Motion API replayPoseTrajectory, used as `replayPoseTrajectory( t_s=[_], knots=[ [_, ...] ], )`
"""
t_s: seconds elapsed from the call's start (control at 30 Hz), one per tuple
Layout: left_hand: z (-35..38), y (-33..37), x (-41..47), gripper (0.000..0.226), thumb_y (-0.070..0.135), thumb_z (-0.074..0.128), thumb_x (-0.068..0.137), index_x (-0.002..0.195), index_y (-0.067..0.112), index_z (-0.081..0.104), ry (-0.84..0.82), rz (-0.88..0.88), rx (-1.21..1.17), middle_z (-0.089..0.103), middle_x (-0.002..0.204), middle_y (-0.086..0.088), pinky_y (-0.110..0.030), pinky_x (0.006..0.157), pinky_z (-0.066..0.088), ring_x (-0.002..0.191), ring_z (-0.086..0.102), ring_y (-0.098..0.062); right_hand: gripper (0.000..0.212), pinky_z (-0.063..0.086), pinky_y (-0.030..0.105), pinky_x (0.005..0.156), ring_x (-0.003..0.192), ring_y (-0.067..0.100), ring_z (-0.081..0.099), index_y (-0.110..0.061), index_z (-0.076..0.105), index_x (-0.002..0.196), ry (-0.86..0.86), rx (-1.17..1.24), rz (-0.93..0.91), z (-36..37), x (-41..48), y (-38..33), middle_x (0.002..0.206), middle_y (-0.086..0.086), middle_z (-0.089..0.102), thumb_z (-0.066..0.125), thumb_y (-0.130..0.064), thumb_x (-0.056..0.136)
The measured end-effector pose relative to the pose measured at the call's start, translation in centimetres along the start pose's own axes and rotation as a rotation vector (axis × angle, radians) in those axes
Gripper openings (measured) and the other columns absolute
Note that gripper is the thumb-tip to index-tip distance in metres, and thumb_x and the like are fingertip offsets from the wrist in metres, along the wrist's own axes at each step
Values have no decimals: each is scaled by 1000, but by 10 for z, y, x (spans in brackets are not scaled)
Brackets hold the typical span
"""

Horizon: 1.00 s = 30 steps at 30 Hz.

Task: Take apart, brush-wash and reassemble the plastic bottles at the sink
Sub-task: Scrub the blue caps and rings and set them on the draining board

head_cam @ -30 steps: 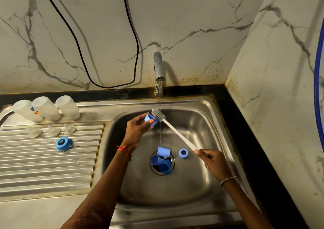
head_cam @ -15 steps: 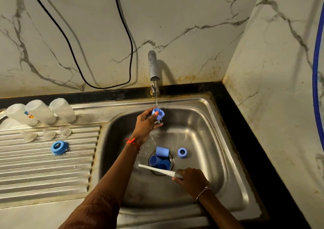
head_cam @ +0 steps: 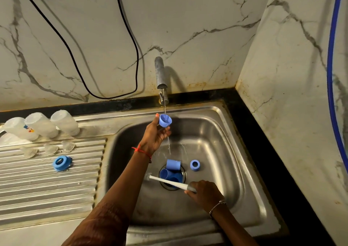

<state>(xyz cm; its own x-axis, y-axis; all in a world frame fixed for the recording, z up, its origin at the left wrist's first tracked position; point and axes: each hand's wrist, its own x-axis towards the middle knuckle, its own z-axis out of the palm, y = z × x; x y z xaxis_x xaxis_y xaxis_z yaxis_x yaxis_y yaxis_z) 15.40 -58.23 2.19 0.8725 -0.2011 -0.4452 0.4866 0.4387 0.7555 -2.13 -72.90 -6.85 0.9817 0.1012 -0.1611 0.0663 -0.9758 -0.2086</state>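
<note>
Down from the blue cap (head_cam: 165, 120) came the brush (head_cam: 167, 181); the right hand (head_cam: 206, 194) grips it low across the drain (head_cam: 183, 175), six o'clock of the tap (head_cam: 160, 72). Meanwhile the left hand (head_cam: 153, 135) pinches that cap mouth-up under the stream, at the sink's (head_cam: 222, 136) twelve o'clock.

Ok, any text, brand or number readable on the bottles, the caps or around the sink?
No readable text in this view.
On the leftmost clear bottle: a small blue, orange and red print, too small and blurred to read.
No marking visible on the blue cap under the tap, the brush or the sink.
</note>
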Motion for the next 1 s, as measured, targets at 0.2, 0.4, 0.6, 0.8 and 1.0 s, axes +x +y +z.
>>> replayPoseTrajectory(
  t_s=[0.2,0.4,0.6,0.8,1.0],
  knots=[
    [-3,4,-7,29,32,47,98,98,5,60,-8,-57,-67,67,82,-10,-19,55,55,61,67,-12,37,44,31,70,88,29,64,-17,66,106,-27,127,38,0,-4,0,96,10,69,50,-47,90],
    [-9,10,-7,43,37,35,101,111,-1,52,-69,-244,-168,66,64,-13,-16,33,43,43,61,-14,37,36,29,67,90,29,63,-17,65,106,-52,130,43,1,-3,-1,98,10,68,49,-47,90],
    [-4,11,-5,47,37,32,101,98,-4,53,-129,-334,-269,65,66,-18,-19,32,43,41,59,-16,38,32,28,65,89,32,64,-13,65,103,-46,137,52,0,-4,0,97,13,68,51,-45,90],
    [5,8,1,42,31,30,103,98,-3,54,-134,-324,-264,70,76,-19,-16,32,40,36,50,-12,39,40,30,70,93,29,62,-15,64,107,-69,137,71,-4,-4,-2,102,11,67,48,-46,91],
    [12,8,9,40,26,28,104,98,-3,54,-139,-305,-284,71,73,-16,-15,35,39,37,50,-11,41,29,25,61,94,30,62,-13,64,107,-64,140,93,-4,-4,-2,103,12,66,48,-47,90]
  ],
)
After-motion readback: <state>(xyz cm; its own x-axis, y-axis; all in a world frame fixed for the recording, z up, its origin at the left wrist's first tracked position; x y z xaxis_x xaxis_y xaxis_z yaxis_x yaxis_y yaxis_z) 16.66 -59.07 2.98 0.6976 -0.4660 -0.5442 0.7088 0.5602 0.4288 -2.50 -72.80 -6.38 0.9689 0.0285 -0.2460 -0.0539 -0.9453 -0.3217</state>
